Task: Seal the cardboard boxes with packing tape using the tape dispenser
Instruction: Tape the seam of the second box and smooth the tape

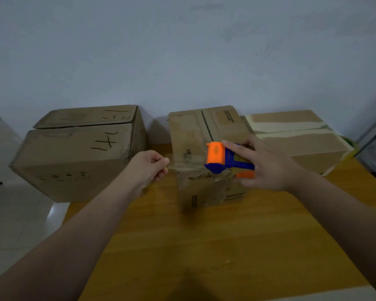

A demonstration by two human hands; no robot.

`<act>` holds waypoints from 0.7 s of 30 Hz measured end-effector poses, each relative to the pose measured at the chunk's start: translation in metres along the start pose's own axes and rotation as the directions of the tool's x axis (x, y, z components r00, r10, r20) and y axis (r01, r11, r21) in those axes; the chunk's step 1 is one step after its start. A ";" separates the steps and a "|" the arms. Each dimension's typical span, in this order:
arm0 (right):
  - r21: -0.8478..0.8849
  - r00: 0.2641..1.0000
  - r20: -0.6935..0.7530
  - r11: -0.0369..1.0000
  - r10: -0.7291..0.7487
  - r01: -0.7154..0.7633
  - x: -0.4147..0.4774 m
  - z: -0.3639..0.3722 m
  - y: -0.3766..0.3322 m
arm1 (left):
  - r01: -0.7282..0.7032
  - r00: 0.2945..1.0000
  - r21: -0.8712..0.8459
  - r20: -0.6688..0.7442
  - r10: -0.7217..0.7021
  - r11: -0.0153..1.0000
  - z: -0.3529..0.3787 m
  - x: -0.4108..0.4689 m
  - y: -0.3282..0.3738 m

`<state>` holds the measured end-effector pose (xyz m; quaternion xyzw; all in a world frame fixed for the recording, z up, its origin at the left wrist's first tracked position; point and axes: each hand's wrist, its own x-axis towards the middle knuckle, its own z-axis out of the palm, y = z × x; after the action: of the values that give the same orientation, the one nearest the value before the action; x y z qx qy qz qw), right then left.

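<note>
"What is the left hand (149,165) doing?"

"Its fingers (163,162) are pinching the end of the tape (188,165)."

"And the right hand (267,168)?"

"It is gripping the dispenser (220,158), with one finger lying straight along the top. The dispenser is sitting at the near top edge of the middle box (195,135). The tape is stretching from it to the left hand."

"Where are the boxes sitting?"

"Along the bench's (204,246) far edge. The left box (74,153) is sitting at the left corner and the right box (302,144) at the right corner."
</note>
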<state>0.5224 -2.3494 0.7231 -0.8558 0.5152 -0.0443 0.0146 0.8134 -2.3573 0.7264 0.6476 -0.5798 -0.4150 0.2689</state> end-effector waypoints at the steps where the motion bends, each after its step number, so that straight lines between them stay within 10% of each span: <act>1: -0.020 1.000 0.005 1.000 -0.018 0.018 0.003 -0.001 -0.002 | 0.008 1.000 -0.004 -0.005 -0.008 1.000 0.000 0.000 -0.004; 21: -0.419 0.974 0.112 0.880 -0.195 0.224 0.046 -0.026 -0.048 | 0.081 0.927 0.070 -0.371 -0.049 0.994 0.026 -0.001 -0.052</act>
<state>0.5843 -2.3672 0.7554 -0.8896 0.4160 0.0973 -0.1618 0.8189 -2.3433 0.6700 0.7436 -0.5142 -0.2700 0.3313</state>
